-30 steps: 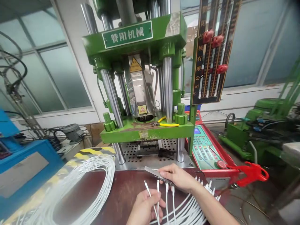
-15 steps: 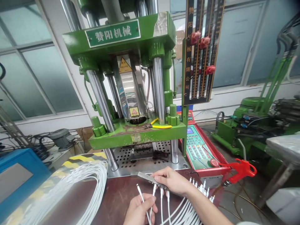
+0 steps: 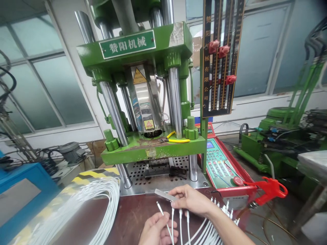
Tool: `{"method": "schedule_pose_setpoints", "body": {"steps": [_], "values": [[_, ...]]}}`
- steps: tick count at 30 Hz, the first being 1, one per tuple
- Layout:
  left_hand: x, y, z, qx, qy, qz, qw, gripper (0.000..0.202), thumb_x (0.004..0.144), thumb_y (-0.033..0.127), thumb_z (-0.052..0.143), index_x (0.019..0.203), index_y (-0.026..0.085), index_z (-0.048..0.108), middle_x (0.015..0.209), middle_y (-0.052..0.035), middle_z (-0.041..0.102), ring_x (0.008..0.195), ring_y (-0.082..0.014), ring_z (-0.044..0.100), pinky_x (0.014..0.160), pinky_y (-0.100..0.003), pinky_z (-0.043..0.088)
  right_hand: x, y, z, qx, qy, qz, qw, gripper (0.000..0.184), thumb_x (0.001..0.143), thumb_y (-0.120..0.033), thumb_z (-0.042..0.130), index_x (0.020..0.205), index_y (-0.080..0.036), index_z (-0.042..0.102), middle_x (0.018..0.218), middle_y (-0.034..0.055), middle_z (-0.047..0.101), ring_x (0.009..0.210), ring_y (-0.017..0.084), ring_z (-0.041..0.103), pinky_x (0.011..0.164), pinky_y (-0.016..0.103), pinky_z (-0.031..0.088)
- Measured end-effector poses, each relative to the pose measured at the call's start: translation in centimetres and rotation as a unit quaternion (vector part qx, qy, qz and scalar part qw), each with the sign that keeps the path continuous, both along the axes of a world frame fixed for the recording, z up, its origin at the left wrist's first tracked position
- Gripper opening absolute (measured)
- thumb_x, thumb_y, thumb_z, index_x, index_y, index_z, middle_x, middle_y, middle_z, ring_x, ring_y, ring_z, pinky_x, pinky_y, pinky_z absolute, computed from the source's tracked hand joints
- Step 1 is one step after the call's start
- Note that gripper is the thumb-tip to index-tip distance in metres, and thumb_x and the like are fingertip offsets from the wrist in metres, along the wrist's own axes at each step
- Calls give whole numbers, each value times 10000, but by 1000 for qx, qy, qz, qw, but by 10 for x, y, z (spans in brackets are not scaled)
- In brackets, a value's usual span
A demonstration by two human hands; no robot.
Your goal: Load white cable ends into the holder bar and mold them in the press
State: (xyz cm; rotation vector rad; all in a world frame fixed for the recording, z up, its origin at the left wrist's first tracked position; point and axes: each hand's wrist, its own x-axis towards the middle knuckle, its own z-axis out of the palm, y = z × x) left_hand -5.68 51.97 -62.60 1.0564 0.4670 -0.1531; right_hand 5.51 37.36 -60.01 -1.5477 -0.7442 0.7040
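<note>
Low in the head view, my left hand (image 3: 158,229) pinches a white cable (image 3: 162,211) just below its connector, which points up and left. My right hand (image 3: 190,201) grips a narrow metal bar (image 3: 163,195) between thumb and fingers, its left end sticking out past them. Several white cables (image 3: 181,221) hang from beneath the bar, their upper ends partly covered by my right hand. One of these runs down to the fingers of my left hand. Behind my right forearm lies a fan of more white cables (image 3: 211,231) with connectors turned up.
A green press (image 3: 153,149) stands ahead, with yellow-handled pliers (image 3: 178,140) on its lower plate. Left on the dark red table (image 3: 135,211) lies a coil of white cable (image 3: 107,190). To the right are a red-edged control panel (image 3: 219,166) and a red air gun (image 3: 268,190).
The view has shifted slightly, so most things sit a little lower and further right. The fingers of my right hand have shifted on the bar. My left hand keeps its cable near the bar.
</note>
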Motion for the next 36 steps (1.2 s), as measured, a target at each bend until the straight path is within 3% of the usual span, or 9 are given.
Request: {"method": "schedule_pose_setpoints", "body": {"steps": [3,7,13,17,23,32,36], "values": [[-5,6,-1,22,-2,11,1000,371,589,387,715,787,127,539,605,-42,633,490,-155,584,489,-258,443,4,0,-6,10,20,11,1000,396,645,-275,711,1024,-192,632,652,-35,556,523,57,417,477,168,315],[-7,13,-3,83,-29,-25,996,420,619,450,653,838,102,568,471,12,559,318,-84,444,337,-193,279,5,0,-6,-5,30,21,999,444,654,-287,698,1074,-185,601,665,-25,559,487,58,425,424,165,313],[-4,13,-6,80,-53,-58,994,378,643,415,609,828,86,591,421,35,504,257,-39,322,321,-194,139,1,1,-3,-8,11,22,1000,450,637,-288,707,1065,-191,606,629,-38,531,483,61,437,429,166,338],[-5,10,-3,81,-48,-60,994,374,633,413,605,816,88,589,421,24,513,269,-51,350,332,-196,145,0,1,-4,-9,15,21,1000,454,635,-301,707,1067,-206,605,616,-48,519,466,62,436,430,179,352],[-5,8,-1,83,-24,-65,994,423,615,491,612,786,105,590,534,-14,580,357,-88,470,391,-207,302,0,1,0,-12,17,19,1000,485,621,-307,716,1080,-199,602,638,-42,527,482,67,431,435,185,340],[-2,13,-9,275,-56,-92,955,496,637,590,576,670,97,615,475,-9,542,327,-83,455,354,-206,220,-4,0,5,3,9,25,1000,451,624,-293,711,1054,-194,620,654,-38,537,507,61,402,466,184,300],[-2,11,-6,265,-51,-95,958,469,642,577,592,601,110,577,434,-18,543,316,-87,449,349,-202,229,-3,0,5,0,-5,23,1000,425,623,-283,711,1031,-194,632,657,-34,538,520,63,401,460,176,294]]}}
